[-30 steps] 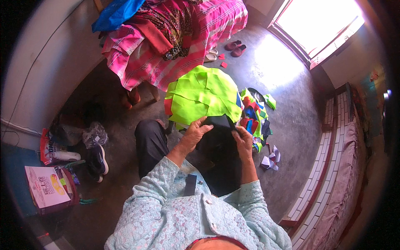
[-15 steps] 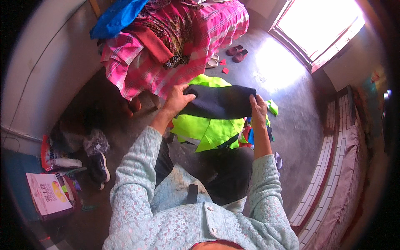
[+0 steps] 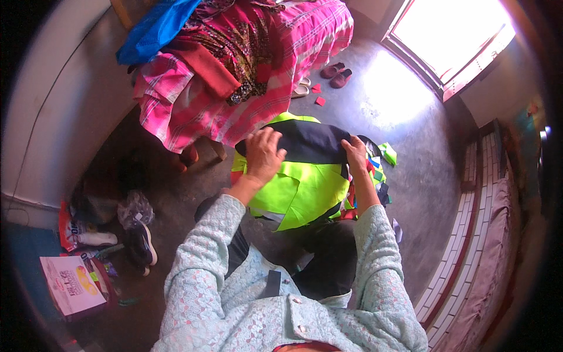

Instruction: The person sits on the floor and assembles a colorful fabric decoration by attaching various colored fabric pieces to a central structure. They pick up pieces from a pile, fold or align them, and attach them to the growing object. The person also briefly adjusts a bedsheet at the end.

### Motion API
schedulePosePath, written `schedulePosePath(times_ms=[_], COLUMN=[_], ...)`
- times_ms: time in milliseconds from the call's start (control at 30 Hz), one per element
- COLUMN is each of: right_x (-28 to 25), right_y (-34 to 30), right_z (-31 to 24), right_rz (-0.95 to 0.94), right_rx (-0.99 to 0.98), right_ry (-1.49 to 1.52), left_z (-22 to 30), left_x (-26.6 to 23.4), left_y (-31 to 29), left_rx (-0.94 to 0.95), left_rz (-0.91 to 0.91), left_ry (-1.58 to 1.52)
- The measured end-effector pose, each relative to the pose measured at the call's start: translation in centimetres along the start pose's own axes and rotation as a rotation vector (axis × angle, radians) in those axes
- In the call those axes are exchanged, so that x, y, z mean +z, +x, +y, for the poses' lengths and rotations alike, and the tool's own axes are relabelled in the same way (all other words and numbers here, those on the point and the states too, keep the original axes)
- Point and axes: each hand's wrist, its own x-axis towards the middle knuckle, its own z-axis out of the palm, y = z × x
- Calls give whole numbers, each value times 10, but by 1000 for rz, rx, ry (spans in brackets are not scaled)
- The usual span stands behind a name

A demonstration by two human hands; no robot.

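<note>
Grey floor (image 3: 416, 193) throughout. Draped surface (image 3: 311, 41) on the far side: pink plaid cover, garments (image 3: 246, 47) piled on top. Both arms reach forward from the lower edge in pale mint sleeves (image 3: 199, 264), wrists bare. Left forearm angles up and to the right; right forearm runs up, leaning slightly left. Neon-yellow fabric stack (image 3: 299, 188) sits ahead of the person; support under it hidden. Black cloth (image 3: 311, 141) lies across the far part of the stack, long way left-right, neon strip showing beyond it. Multicoloured scrap heap (image 3: 376, 170) just right of the stack. Left hand (image 3: 264, 155): back up, over the cloth's left end, fingers half bent and slightly apart, thumb to the right. Can't tell if it's gripping, underside hidden. Right hand (image 3: 356, 154): at the cloth's right end, thumb and fingers closed on the edge. Dark red shoes (image 3: 336, 75) well beyond, to the right of the surface. Small red scraps (image 3: 319, 101) on the floor, nearer in.
</note>
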Motion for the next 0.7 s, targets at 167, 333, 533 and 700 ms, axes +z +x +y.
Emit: schedulePosePath(times_ms=[167,333,533,700], right_x=[11,-49,-125,-223], right_y=[11,14,-71,-173], right_z=[-42,17,32,86], right_rz=[108,209,256,477], right_rx=[-214,-48,108,328], right_ry=[-221,-491,-197,-144], left_z=[17,29,17,28], left_x=[32,44,41,46], left_y=[-11,-12,-16,-13], left_rx=[-10,50,38,60], left_rz=[-113,-128,-116,-141], left_ry=[108,235,340,361])
